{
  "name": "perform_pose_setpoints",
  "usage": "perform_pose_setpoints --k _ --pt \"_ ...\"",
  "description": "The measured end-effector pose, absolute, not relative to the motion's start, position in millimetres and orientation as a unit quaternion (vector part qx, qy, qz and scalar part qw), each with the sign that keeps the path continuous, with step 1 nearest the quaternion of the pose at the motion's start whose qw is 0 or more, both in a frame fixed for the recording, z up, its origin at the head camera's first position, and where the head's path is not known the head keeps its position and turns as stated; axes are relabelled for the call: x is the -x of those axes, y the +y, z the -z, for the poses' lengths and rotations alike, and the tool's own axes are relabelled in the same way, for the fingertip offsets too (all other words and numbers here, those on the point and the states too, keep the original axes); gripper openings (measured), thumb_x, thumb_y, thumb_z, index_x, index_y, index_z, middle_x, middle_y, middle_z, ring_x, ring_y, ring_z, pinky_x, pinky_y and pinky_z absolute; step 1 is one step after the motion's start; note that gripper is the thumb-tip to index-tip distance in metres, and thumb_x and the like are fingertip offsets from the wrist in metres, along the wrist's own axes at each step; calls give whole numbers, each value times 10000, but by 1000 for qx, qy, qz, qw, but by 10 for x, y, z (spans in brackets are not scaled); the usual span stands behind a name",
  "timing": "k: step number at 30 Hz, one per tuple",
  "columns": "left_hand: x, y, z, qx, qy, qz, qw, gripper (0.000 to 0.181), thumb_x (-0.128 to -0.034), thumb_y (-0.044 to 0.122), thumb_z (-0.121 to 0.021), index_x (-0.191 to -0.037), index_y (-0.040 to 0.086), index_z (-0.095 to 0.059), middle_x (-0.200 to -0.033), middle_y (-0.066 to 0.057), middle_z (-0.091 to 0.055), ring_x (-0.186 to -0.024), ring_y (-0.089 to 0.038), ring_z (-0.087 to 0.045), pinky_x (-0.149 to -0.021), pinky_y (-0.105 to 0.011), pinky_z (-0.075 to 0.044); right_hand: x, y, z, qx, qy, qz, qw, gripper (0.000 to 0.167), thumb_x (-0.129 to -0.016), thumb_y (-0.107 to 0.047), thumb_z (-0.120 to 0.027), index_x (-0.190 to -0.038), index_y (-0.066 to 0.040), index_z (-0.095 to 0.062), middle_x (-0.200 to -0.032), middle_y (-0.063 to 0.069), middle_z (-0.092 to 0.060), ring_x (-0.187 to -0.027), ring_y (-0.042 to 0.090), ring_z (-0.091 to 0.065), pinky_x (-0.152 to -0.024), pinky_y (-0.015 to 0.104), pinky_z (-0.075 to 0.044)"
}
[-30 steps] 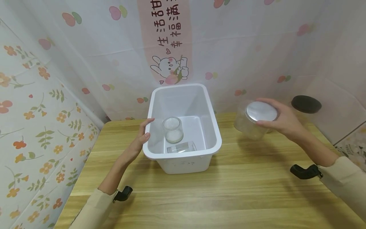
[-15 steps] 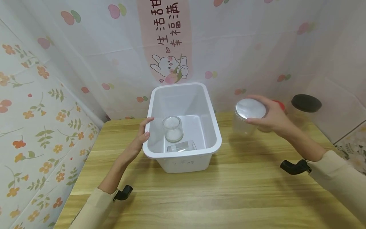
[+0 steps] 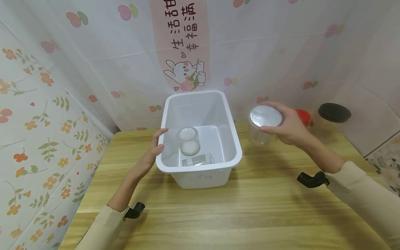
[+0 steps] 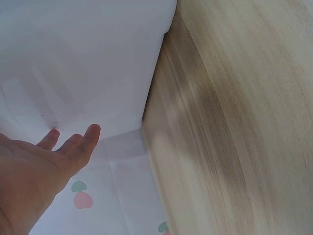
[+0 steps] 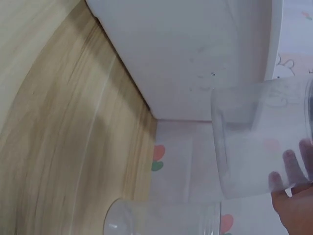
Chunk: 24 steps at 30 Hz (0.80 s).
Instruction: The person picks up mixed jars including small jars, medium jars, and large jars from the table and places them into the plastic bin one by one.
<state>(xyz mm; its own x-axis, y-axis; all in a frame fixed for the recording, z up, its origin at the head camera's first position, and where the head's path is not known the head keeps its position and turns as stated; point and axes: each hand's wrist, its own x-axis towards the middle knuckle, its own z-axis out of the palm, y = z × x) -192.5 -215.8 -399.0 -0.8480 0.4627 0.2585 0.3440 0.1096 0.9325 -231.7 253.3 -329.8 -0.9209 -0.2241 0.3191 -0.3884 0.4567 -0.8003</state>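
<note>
A white plastic basin (image 3: 200,178) stands on the table, with my left hand (image 3: 151,152) at its left rim. The thumb and a finger lie over that rim; in the left wrist view the other fingers (image 4: 90,137) are at the outer wall. Inside, a short glass jar (image 3: 189,141) stands upright and a clear glass (image 3: 198,160) lies on its side. Right of the basin, my right hand (image 3: 289,125) grips a clear jar with a silver lid (image 3: 265,116) near its top. In the right wrist view this jar (image 5: 254,142) hangs above the table.
Behind my right hand stand a red-lidded jar (image 3: 303,116), partly hidden, and a black-lidded jar (image 3: 334,113). A clear container (image 5: 166,218) also shows low in the right wrist view. A printed curtain (image 3: 250,62) hangs along the table's back edge.
My right hand has carried the silver-lidded jar leftward, closer to the basin, uncovering the red lid behind it. My left hand and the basin have stayed put.
</note>
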Motion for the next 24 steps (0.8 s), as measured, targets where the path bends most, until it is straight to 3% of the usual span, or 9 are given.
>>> perform_pose_setpoints --k 5,11,15,19,24 --pt "1925 -2159 3987 -273 743 -609 50 636 -1039 428 -346 -1562 158 -107 -1552 -249 -75 -1342 -478 -152 -1012 -652 -244 2345 2455 3262 -174 -844 -500 84 780 -770 -123 -907 -1463 -153 -550 -1478 4 -506 -1270 305 -473 -963 493 -461" --pt "1916 -2154 3979 -271 744 -609 50 631 -1041 430 -348 -1561 162 -110 -1559 -234 -71 -1344 -474 -158 -1011 -653 -249 2376 2347 3239 -159 -836 -515 97 750 -770 -139 -911 -1435 -134 -565 -1341 66 -564 -1130 271 -527 -856 320 -508" --pt "1915 -2152 3978 -273 743 -609 49 627 -1040 422 -346 -1560 162 -111 -1558 -244 -68 -1344 -476 -158 -1007 -654 -254 2391 2282 3209 -155 -830 -525 105 764 -764 -149 -916 -1437 -121 -554 -1325 74 -567 -1106 268 -533 -819 307 -519" --pt "1919 -2153 3982 -271 745 -608 48 624 -1036 417 -342 -1559 165 -112 -1556 -222 -74 -1341 -454 -169 -1006 -646 -257 2388 2216 3158 -149 -832 -524 110 791 -761 -181 -920 -1450 -119 -536 -1323 77 -566 -1102 279 -535 -824 359 -521" --pt "1926 -2156 3986 -271 745 -608 48 621 -1030 408 -335 -1556 167 -111 -1561 -211 -63 -1343 -445 -167 -1002 -656 -254 2381 2149 3089 -144 -838 -515 108 820 -765 -226 -918 -1474 -152 -513 -1356 82 -547 -1136 314 -518 -863 508 -496"
